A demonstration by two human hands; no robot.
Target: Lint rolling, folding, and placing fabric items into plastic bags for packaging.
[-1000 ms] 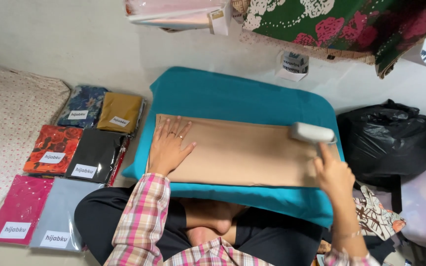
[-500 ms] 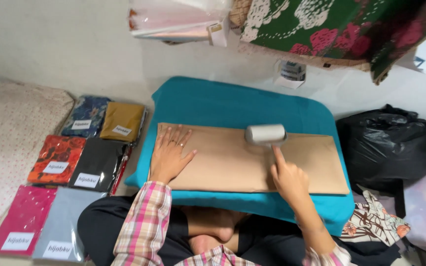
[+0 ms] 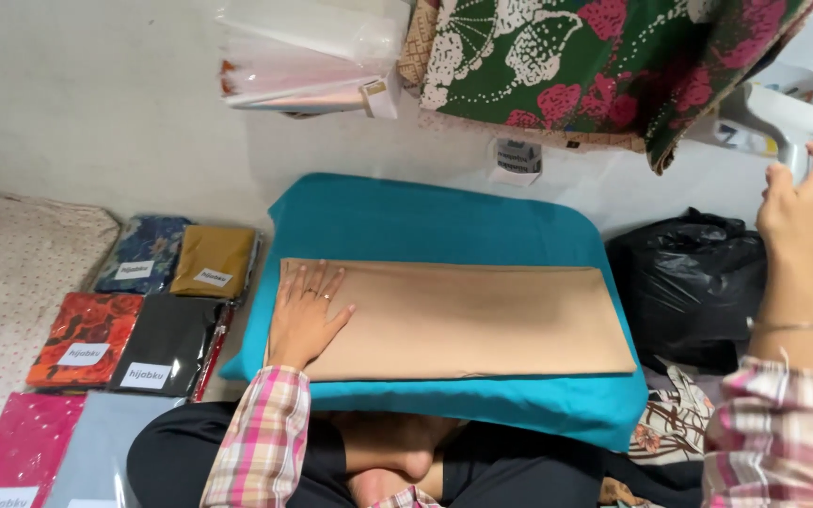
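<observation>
A folded tan cloth (image 3: 482, 315) lies flat on a teal cushion (image 3: 425, 221) across my lap. My left hand (image 3: 305, 315) rests palm down, fingers spread, on the cloth's left end. My right hand (image 3: 802, 202) is raised high at the far right, off the cushion, gripping the handle of a white handheld steamer (image 3: 772, 115). The steamer hangs in the air above a black plastic bag (image 3: 684, 287).
Several packaged folded fabrics (image 3: 143, 310) lie on the floor to the left, beside a dotted cream cloth (image 3: 11, 282). A green floral fabric (image 3: 613, 66) and clear plastic sleeves (image 3: 312, 56) lie at the back. Patterned cloth (image 3: 675, 423) lies at the lower right.
My right hand has lifted the steamer off the tan cloth and carried it up to the far right. My left hand has stayed on the cloth's left end.
</observation>
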